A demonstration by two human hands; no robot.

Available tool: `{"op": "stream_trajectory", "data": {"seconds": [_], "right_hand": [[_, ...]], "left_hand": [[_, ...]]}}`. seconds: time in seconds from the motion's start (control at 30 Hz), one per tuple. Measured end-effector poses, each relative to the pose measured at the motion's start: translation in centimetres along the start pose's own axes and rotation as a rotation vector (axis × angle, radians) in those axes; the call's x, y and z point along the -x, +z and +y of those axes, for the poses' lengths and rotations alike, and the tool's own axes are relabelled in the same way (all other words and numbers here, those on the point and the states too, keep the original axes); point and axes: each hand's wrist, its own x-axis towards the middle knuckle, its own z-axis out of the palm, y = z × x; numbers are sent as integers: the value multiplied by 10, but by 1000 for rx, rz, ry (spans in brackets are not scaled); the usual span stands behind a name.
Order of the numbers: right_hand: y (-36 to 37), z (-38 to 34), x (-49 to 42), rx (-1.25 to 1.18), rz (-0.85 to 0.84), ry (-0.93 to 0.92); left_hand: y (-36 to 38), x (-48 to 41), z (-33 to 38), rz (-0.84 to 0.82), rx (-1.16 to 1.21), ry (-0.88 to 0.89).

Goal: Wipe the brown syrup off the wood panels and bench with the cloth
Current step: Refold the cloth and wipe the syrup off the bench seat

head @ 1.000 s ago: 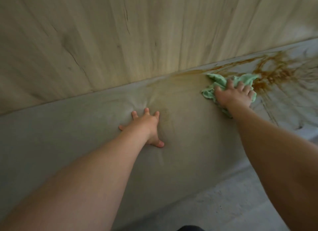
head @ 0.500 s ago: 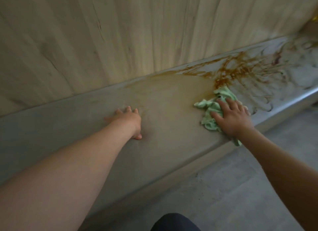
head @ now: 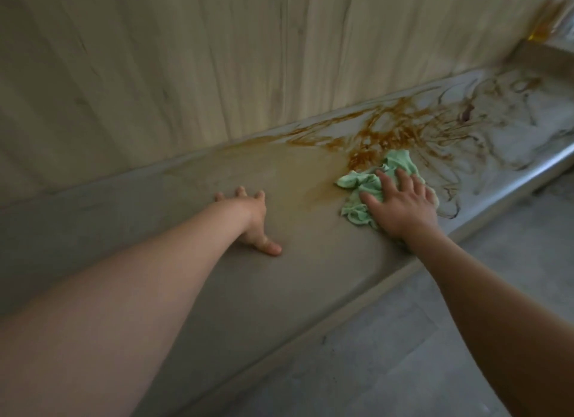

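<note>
Head view gives us pale wood panels [head: 217,59] rising behind a long grey bench [head: 295,292], with grey floor [head: 403,354] below it. Brown syrup [head: 388,130] streaks and smears the bench top toward the right, reaching the foot of the panels. Our left hand [head: 251,217] rests flat on bare bench, fingers spread, holding nothing. Our right hand [head: 400,208] presses with straight fingers on the crumpled green cloth [head: 357,183], which lies at the syrup's near edge.

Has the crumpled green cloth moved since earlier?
Yes. The crumpled green cloth was against the wood wall panel; now it lies nearer the front edge of the grey bench.
</note>
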Motion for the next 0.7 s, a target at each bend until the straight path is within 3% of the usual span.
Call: {"op": "stream_trajectory", "data": {"seconds": [0.2, 0.27, 0.37, 0.43, 0.57, 0.7], "right_hand": [[4, -69, -50, -40, -58, 169], [10, -102, -51, -3, -37, -25], [16, -118, -51, 17, -54, -511], [10, -102, -73, 31, -73, -600], [1, -93, -133, 21, -10, -218], [6, -156, -150, -75, -27, 94]], "left_hand": [[-3, -4, 9, -16, 22, 26], [-3, -7, 9, -41, 28, 16], [-3, -10, 10, -78, 50, 11], [-1, -14, 9, -98, 93, 4], [4, -21, 5, -134, 195, -17], [6, -23, 7, -156, 207, -12]]}}
